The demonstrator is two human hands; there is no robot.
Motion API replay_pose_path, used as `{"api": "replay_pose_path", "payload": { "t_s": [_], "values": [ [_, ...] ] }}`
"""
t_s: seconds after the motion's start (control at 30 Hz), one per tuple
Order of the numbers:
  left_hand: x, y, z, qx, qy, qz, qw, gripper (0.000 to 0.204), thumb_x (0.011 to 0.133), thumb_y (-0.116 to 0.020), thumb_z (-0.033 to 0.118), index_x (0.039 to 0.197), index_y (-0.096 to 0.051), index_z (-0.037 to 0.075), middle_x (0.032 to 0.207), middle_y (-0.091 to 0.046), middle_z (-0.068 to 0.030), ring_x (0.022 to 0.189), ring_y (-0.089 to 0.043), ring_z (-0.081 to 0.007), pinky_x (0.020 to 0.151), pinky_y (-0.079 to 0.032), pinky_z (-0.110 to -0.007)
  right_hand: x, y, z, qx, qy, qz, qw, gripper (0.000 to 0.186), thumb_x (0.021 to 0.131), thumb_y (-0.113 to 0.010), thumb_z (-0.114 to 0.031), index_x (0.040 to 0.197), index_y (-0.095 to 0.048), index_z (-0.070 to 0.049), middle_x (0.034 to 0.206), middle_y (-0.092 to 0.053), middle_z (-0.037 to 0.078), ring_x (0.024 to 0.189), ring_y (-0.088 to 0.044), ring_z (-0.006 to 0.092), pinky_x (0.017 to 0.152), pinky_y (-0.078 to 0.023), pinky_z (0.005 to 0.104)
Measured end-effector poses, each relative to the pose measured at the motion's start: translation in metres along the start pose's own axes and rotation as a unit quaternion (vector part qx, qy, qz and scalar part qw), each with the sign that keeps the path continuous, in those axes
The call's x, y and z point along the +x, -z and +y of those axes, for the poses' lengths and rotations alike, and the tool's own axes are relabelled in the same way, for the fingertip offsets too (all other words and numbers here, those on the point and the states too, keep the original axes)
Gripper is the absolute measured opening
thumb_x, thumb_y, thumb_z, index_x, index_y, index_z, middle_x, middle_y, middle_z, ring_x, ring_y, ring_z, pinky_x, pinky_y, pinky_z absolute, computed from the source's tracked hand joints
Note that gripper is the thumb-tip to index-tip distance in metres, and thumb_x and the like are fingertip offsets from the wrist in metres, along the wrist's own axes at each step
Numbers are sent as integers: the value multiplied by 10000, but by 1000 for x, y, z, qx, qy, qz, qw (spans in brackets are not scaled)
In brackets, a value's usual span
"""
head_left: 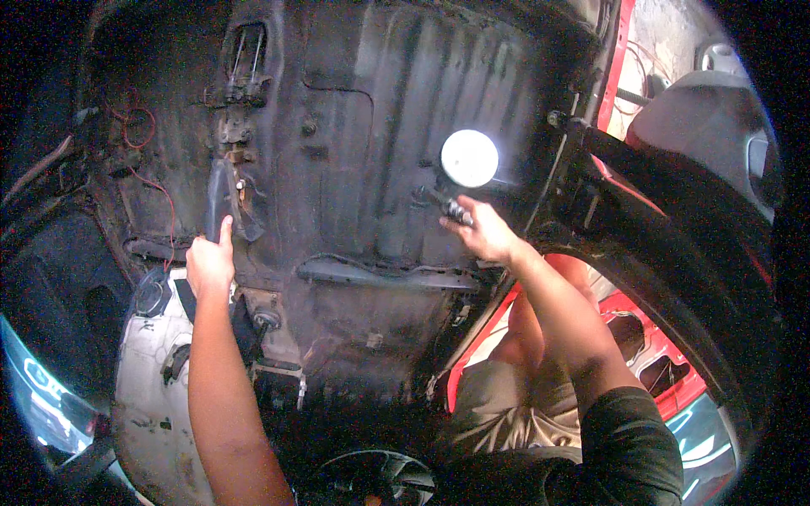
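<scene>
- The person's bare left and right forearms come in from the lower edge; a black sleeve [629, 430] covers the right upper arm, beside brown, shiny shorts [515, 413].
- The left hand [209, 263] has its fingers curled closed around the near end of a dark grey, smooth, tapered lever [219, 201], thumb laid straight along it.
- The right hand [485, 229] has its fingers clamped on the short dark handle of a hand-held tool with a glaring white round disc [469, 158]; the tool is over the right part of the floor.
- The tool's handle slants from the fingers up and leftward; the disc lies beyond the hand, its round face turned mostly to the camera. Whether the disc touches the floor, I cannot tell.
- The lever's long axis runs nearly straight away from the person, far end leaning slightly right, toward a rusty metal bracket [236, 156].
- Left of the left forearm stands a worn off-white moulded panel [152, 388].
- Beneath spreads a blackened, ribbed car floor [405, 202]; thin red wire [171, 207] trails on its left.
- Outside the body at upper right sits a grey rounded seat [696, 122].
</scene>
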State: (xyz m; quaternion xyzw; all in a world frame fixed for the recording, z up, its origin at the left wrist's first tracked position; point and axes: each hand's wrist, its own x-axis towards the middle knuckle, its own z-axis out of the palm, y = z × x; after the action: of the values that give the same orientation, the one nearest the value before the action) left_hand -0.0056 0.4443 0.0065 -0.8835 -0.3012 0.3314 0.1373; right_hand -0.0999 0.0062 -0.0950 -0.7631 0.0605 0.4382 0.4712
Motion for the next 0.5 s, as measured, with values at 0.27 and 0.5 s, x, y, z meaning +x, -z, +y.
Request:
{"api": "replay_pose_path", "payload": {
  "t_s": [0.27,0.5],
  "values": [
    [-1,1,0,-6,5,-13,1000,829,895,-534,736,1115,-700,-46,1110,-698,-287,1067,-675,-434,938,-522,-510,106,96,-44,-66,62,262,961,374,975,-650,-353,1087,-664,4,884,-716,133,832,-652,200,802,-515,364],
    [2,-2,-2,-10,5,-15,1000,843,890,-534,744,1123,-695,-50,1108,-699,-287,1067,-675,-434,936,-522,-512,108,171,-58,-17,-4,334,942,460,974,-637,-481,1037,-672,-27,718,-594,4,611,-516,127,579,-438,318]
  ]
}}
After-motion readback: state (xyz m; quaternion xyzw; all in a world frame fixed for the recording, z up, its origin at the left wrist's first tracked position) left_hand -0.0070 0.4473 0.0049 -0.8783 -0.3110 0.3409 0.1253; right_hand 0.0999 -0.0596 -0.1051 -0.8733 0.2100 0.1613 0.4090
